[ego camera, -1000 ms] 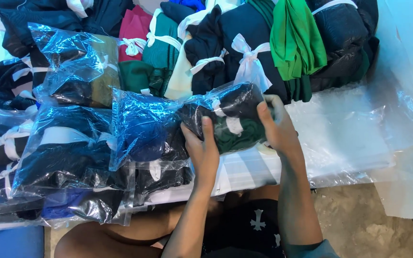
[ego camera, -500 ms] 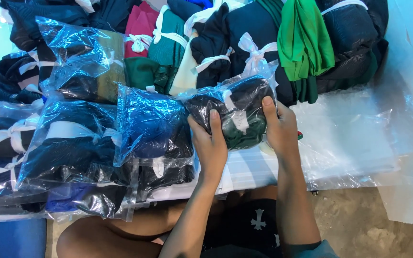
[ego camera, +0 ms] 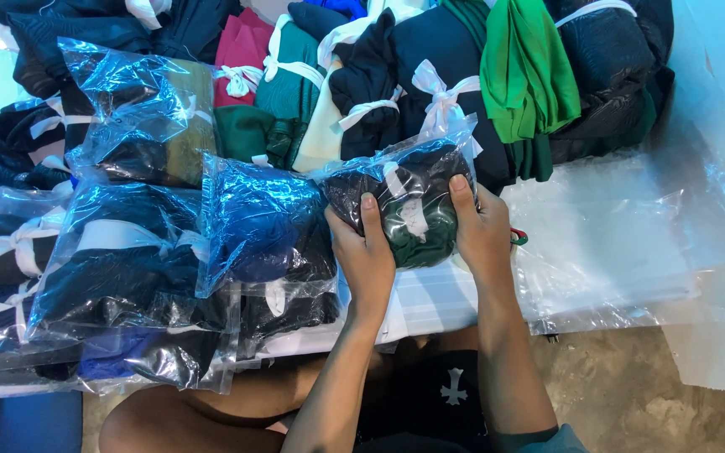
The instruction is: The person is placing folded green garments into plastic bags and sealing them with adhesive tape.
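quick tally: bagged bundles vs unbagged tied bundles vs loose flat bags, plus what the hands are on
Counts are approximate; the piles overlap.
Bagged bundles: 5, counting the bagged bundle gripped between the left hand and the right hand
Unbagged tied bundles: about 8 in view
Flat empty bags: 1 stack, number unclear
Total: about 14

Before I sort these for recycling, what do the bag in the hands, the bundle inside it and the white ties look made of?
Bag: thin clear plastic film, glossy; it crinkles and glints.
Bundle inside: soft matte cloth, dark and green, folded.
White ties: probably fabric ribbon; flat, limp, knotted in bows.
Left hand and right hand grip the bag.
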